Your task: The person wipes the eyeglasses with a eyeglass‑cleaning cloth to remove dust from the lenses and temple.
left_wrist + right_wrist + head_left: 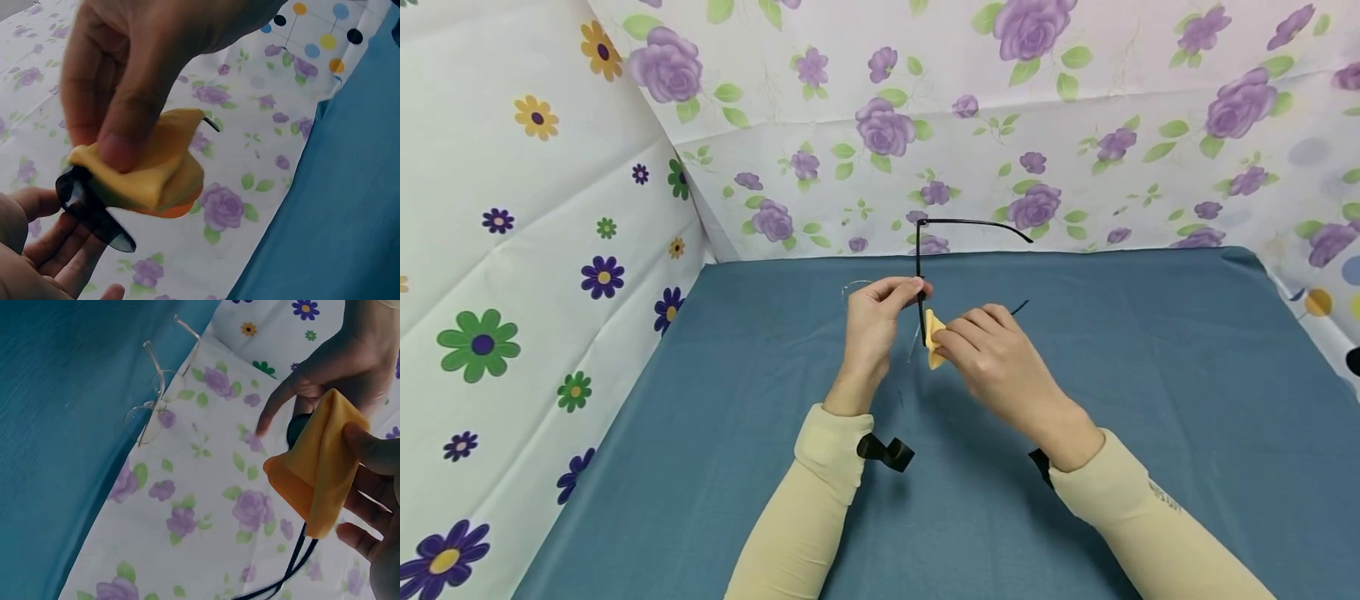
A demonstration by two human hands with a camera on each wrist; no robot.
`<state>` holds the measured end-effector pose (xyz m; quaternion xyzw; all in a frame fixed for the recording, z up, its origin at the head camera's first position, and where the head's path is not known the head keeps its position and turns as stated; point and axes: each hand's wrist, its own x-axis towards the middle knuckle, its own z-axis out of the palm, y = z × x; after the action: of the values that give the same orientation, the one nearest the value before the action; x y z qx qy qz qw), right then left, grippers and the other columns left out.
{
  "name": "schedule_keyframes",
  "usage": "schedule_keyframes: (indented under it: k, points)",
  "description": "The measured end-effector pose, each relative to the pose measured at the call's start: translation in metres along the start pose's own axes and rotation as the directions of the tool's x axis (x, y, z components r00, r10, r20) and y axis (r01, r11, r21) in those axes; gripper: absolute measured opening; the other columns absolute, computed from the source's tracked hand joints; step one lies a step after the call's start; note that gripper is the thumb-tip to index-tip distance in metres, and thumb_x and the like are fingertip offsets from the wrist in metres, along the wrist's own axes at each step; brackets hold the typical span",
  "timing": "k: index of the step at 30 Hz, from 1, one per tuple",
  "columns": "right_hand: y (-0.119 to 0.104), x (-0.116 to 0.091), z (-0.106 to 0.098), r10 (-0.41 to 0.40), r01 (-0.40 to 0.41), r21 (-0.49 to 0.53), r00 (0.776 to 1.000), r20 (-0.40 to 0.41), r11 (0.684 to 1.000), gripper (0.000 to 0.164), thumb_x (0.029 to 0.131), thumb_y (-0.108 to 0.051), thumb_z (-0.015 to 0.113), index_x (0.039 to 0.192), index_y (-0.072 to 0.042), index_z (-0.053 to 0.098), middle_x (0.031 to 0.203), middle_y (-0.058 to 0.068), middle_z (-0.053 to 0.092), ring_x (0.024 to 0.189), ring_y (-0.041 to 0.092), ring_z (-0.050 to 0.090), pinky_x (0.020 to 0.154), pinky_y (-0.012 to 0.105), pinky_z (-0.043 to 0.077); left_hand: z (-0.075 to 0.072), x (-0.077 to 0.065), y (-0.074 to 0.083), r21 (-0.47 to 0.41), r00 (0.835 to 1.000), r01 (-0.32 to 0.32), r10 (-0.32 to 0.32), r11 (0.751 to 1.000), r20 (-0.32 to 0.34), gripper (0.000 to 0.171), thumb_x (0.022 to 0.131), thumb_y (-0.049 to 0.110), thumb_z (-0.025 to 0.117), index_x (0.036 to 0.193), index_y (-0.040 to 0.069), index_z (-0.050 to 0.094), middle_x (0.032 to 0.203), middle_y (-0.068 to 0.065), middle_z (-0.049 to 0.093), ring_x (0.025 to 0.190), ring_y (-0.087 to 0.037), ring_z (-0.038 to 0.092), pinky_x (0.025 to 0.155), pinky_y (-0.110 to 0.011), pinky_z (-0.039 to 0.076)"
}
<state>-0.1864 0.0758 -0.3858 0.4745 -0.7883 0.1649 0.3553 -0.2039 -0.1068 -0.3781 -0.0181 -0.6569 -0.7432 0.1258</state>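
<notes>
My left hand (868, 321) pinches a pair of black-framed glasses (919, 250) near the middle, held edge-on above the table. One temple reaches out to the right at the top. My right hand (1000, 358) pinches a folded yellow cloth (934, 350) against the lower lens. In the left wrist view the cloth (150, 172) wraps one lens, while a dark lens (90, 209) sticks out below it. The right wrist view shows the cloth (325, 462) with the dark temples trailing beneath. Most of the covered lens is hidden.
A second pair of glasses (161, 387), thin-rimmed with clear temple tips, lies on the blue tablecloth (715, 467) beyond my left hand, which partly hides it in the head view. Flowered sheets (820, 150) hang behind and to the left. Black straps (886, 452) sit at both wrists.
</notes>
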Motion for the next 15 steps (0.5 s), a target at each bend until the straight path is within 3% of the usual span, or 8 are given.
schedule_keyframes:
  k: [9, 15]
  points:
    - [0.017, -0.004, -0.002, 0.046, -0.047, 0.018, 0.997, 0.061, 0.999, 0.020, 0.086, -0.008, 0.085, 0.100, -0.004, 0.071, 0.095, 0.010, 0.072, 0.093, 0.030, 0.067, 0.085, 0.047, 0.049, -0.005, 0.000, 0.007, 0.047, 0.997, -0.056, 0.058, 0.997, -0.043, 0.017, 0.100, 0.011, 0.072, 0.096, -0.003, 0.079, 0.091, -0.007, 0.077, 0.102, -0.026, 0.070, 0.103, -0.039, 0.051]
    - [0.037, -0.008, -0.012, 0.123, -0.125, 0.057, 0.992, 0.026, 0.991, 0.015, 0.088, -0.006, 0.082, 0.100, -0.003, 0.074, 0.094, 0.010, 0.073, 0.090, 0.030, 0.066, 0.084, 0.047, 0.046, -0.015, 0.005, 0.011, 0.020, 0.994, -0.062, 0.063, 0.998, -0.084, 0.015, 0.100, 0.012, 0.072, 0.095, 0.000, 0.079, 0.089, -0.002, 0.077, 0.101, -0.026, 0.070, 0.105, -0.040, 0.048]
